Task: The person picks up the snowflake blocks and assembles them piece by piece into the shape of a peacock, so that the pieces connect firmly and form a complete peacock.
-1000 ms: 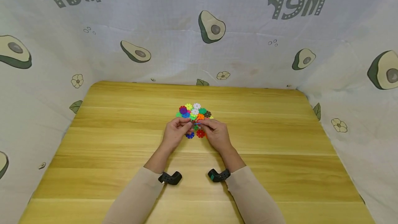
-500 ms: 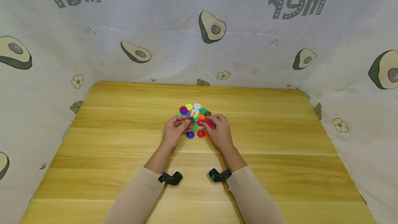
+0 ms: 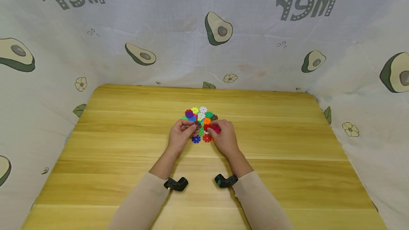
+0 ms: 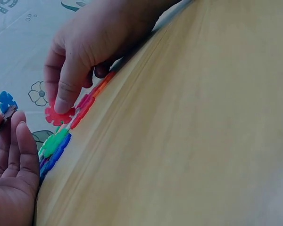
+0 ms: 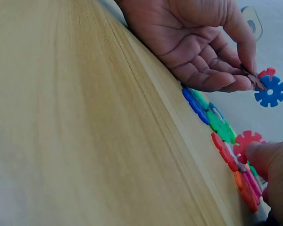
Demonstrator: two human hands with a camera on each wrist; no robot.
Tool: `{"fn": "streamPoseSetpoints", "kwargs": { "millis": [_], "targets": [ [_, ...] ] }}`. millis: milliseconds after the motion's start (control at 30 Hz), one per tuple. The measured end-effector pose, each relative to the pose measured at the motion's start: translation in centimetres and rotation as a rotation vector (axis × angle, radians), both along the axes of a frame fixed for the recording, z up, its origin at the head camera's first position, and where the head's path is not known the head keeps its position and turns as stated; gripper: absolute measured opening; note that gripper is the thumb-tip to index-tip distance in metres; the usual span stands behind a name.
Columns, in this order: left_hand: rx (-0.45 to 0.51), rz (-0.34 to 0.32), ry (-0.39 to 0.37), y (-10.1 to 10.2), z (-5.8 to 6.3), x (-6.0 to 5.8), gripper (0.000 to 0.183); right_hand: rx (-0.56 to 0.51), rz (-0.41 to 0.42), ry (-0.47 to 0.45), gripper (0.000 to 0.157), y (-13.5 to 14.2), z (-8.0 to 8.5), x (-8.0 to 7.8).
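Note:
My left hand [image 3: 179, 136] pinches a dark brown notched disc [image 5: 250, 77] between thumb and fingers. Joined to it are a blue notched disc [image 5: 263, 97] and a red one [image 5: 268, 72], both standing off the brown one's edge in the right wrist view. My right hand [image 3: 225, 137] pinches another red notched disc [image 4: 53, 117], thumb across its face, held up on edge just above the pile. Under and between both hands lies the pile of flat, flower-like discs, its middle partly hidden by fingers. A green disc [image 4: 53, 143] shows near the left hand.
Farther back in the pile are white [image 3: 203, 109], yellow [image 3: 195, 110] and purple [image 3: 189, 114] discs. A blue disc [image 3: 196, 139] and a red disc [image 3: 207, 137] lie at its near edge. The wooden table [image 3: 287, 134] meets an avocado-print cloth [image 3: 179, 27] behind.
My right hand has let go of the blue disc, now attached to the brown one, and moved slightly right to pick a red disc from the pile. My left hand has turned its joined discs slightly.

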State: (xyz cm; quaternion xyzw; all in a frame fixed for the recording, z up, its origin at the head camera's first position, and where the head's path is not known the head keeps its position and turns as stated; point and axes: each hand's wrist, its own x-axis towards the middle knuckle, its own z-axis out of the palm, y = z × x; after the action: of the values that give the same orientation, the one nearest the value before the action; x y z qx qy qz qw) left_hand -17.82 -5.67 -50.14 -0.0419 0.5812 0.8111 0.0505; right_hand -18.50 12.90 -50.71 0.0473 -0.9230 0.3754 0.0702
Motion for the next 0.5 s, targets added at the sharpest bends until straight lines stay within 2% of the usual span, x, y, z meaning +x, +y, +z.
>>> {"fn": "streamPoseSetpoints", "kwargs": {
  "millis": [133,300,500],
  "targets": [
    [0.008,-0.008,-0.001,-0.07,-0.02,-0.03,0.013,-0.163,0.021,0.008,0.016,0.1,0.15,0.19],
    [0.012,-0.012,-0.003,-0.09,-0.15,-0.14,0.014,-0.344,0.064,0.047,0.013,0.18,-0.12,0.28],
    [0.032,-0.024,0.004,-0.14,-0.29,-0.13,0.012,-0.415,0.141,0.095,0.01,0.0,-0.28,0.43]
  ]
}}
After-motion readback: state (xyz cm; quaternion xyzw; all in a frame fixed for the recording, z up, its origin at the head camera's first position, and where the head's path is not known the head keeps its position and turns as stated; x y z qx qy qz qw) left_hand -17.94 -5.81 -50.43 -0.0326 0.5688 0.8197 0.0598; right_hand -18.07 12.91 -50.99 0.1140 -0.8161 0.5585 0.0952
